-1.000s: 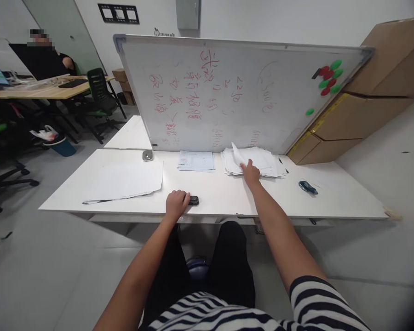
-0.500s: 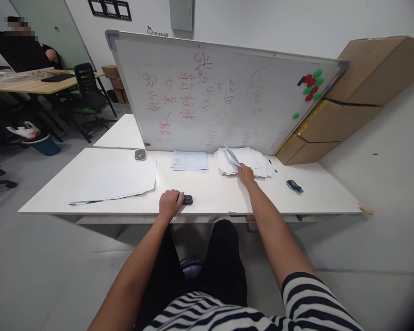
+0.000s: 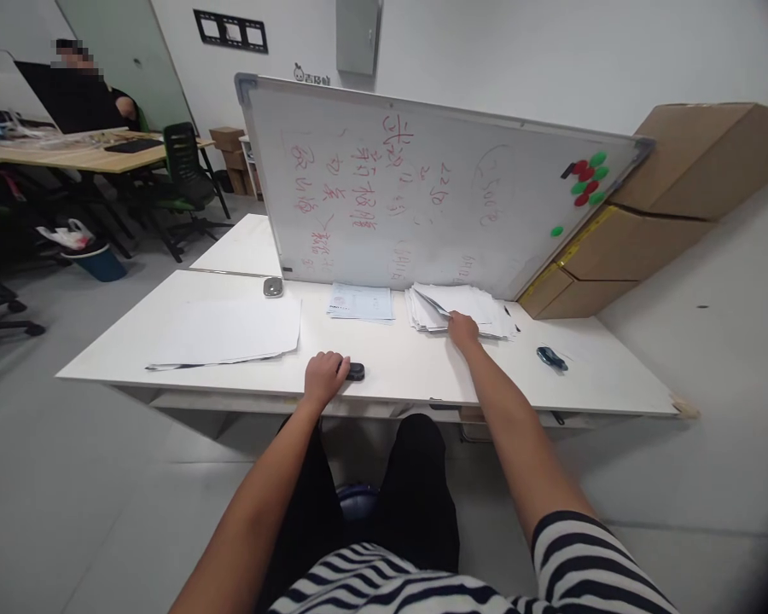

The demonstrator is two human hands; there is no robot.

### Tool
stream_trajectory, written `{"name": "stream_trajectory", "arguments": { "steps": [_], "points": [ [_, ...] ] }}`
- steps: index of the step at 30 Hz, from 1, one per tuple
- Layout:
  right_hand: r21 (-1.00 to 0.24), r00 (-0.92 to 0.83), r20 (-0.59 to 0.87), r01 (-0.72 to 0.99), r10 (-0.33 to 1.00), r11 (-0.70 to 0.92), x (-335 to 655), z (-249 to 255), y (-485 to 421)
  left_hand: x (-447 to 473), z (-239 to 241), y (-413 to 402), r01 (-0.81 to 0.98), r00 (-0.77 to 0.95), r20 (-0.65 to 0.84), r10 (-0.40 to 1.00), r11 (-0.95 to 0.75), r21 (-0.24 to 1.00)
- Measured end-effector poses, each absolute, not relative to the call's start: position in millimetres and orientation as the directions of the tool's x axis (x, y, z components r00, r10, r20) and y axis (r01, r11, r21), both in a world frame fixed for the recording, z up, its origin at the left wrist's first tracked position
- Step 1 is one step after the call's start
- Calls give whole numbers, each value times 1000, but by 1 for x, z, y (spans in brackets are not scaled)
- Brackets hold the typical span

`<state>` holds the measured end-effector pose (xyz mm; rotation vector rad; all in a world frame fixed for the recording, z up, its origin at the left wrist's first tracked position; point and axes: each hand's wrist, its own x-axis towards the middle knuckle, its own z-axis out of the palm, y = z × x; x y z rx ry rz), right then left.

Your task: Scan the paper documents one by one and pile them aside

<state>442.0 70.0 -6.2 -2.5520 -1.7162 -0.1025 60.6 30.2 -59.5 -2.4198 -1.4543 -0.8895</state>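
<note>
A red-lettered whiteboard [image 3: 439, 188] stands along the white rectangular desk's [image 3: 416, 368] back edge. Near the front edge, the left hand [image 3: 324, 377] closes on a small black stapler [image 3: 357, 371], hiding its left end. Farther back, the right hand [image 3: 464, 328] pinches a white paper sheet [image 3: 430, 301] on the uneven paper stack [image 3: 477, 300], lower than before.

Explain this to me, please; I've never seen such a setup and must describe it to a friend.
There's no machine: the left grip and right grip are a person's bare hands, filmed by one camera on that person's head. The left covers one end of a black object, perhaps a stapler, on the white desk; the right holds a raised sheet at the stack of white papers. Bluish slips, white sheets and a small silvery object lie left of the stack.
</note>
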Motion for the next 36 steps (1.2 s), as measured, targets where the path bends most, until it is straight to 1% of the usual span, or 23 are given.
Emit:
{"name": "stream_trajectory", "arguments": {
  "steps": [7, 10, 14, 16, 18, 20, 22, 24, 26, 28, 31, 32, 36],
  "points": [
    [46, 350, 99, 934, 932, -355, 439, -3, 64, 60, -58, 31, 859, 348, 556, 755, -494, 133],
    [69, 266, 91, 960, 960, -273, 442, 5, 71, 61, -57, 31, 863, 353, 550, 757, -490, 121],
    [97, 99, -10, 990, 995, -98, 446, 14, 79, 61, -57, 31, 865, 355, 546, 759, -488, 117],
    [93, 77, -58, 993, 995, -71, 449, 14, 81, 61, -57, 31, 867, 351, 540, 765, -484, 121],
    [97, 80, -71, 993, 994, -73, 452, 11, 82, 61, -57, 30, 869, 345, 536, 771, -478, 128],
    [101, 89, -31, 991, 996, -86, 454, 8, 84, 61, -57, 30, 870, 341, 531, 776, -474, 134],
    [86, 70, 63, 993, 996, -75, 455, 5, 89, 62, -57, 30, 871, 339, 527, 780, -471, 137],
    [61, 19, 167, 998, 986, -30, 456, 3, 95, 62, -56, 30, 872, 335, 524, 783, -468, 141],
    [39, -21, 219, 999, 976, 13, 457, 0, 103, 62, -56, 30, 875, 328, 524, 786, -462, 146],
    [7, -17, 167, 1000, 986, 16, 456, -3, 110, 62, -56, 30, 875, 321, 525, 788, -459, 154],
    [-36, 3, 12, 999, 1000, -3, 455, -10, 115, 62, -57, 30, 869, 319, 527, 788, -465, 169],
    [-42, 2, -20, 999, 1000, -3, 455, -12, 116, 62, -57, 30, 868, 322, 524, 788, -467, 169],
    [-32, -23, -30, 999, 999, 22, 453, -16, 116, 63, -56, 30, 872, 324, 514, 794, -461, 162]
  ]
}}
